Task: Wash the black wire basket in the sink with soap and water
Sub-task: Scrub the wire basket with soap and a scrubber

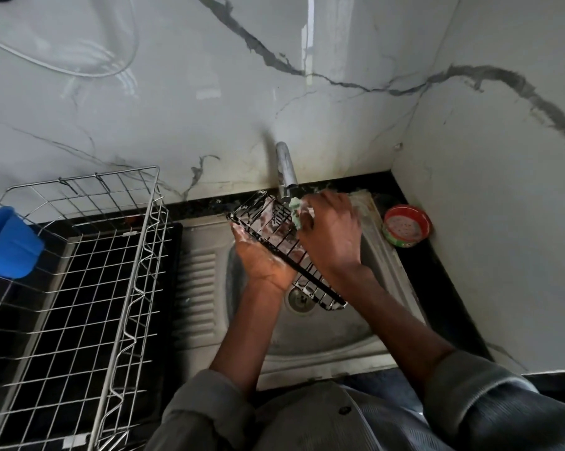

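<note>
We judge the step in hand to be scrubbing: suds show on the basket (pixel 276 245) and on both hands, and no water can be seen running from the tap (pixel 287 172).

Location of the work. The basket is held tilted above the sink (pixel 323 340), its far end up near the tap spout and its near end low over the drain (pixel 300 299). It does not appear to rest on the sink floor.

Left hand (pixel 261 255). We see it under the basket's left long edge, palm up, fingers curled up around the rim wires. It grips the basket and carries its weight. Foam covers the fingers.

Right hand (pixel 331 229). We see it closed around a pale green scrubber (pixel 295 211), knuckles up, pressing the scrubber against the basket's far end just below the spout. How the fingertips sit on the scrubber is hidden by the back of the hand.

Next move, as we judge it. We would work the scrubber along the remaining wires toward the near end, turning the basket in the left hand to reach the underside and corners. A firm left grip is called for, since soapy wire slips. Rinsing then requires the tap to be opened. The red soap dish (pixel 406 229) stands just right of the sink, within reach for recharging the scrubber.
</note>
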{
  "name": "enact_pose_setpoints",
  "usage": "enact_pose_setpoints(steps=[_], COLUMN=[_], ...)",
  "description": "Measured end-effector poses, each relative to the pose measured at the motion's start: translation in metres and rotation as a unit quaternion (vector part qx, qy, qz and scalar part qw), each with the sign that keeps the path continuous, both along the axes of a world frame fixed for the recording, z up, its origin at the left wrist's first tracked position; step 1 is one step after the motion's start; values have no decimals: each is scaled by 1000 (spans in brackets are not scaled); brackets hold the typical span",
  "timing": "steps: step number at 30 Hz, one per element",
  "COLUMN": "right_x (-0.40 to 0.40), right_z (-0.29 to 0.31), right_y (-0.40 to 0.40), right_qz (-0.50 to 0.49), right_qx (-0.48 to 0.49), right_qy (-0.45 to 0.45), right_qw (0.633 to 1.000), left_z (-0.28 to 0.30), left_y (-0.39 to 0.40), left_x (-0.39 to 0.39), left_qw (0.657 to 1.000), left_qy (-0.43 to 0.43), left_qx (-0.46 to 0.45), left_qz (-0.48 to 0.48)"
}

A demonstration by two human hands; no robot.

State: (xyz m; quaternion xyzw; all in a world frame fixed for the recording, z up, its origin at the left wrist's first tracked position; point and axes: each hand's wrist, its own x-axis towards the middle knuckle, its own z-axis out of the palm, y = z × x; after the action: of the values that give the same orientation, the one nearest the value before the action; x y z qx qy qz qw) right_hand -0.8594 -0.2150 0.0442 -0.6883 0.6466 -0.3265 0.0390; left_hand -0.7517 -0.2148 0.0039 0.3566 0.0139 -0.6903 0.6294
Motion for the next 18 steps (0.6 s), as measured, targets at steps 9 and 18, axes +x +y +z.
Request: enact_pose_setpoints(steps=[9,18], right_x=[17,7], right_z=[-2,-11], right_y=[16,22], right_qz=[171,207], right_qx=[28,60], right_qy=[-11,-46], right_qw=[985,975], left_z=[-1,1], left_y=[5,5], left_x=[7,0], left_qw=[999,998], left_qy=[-47,-40], left_qx=[8,40], left_qz=[2,9])
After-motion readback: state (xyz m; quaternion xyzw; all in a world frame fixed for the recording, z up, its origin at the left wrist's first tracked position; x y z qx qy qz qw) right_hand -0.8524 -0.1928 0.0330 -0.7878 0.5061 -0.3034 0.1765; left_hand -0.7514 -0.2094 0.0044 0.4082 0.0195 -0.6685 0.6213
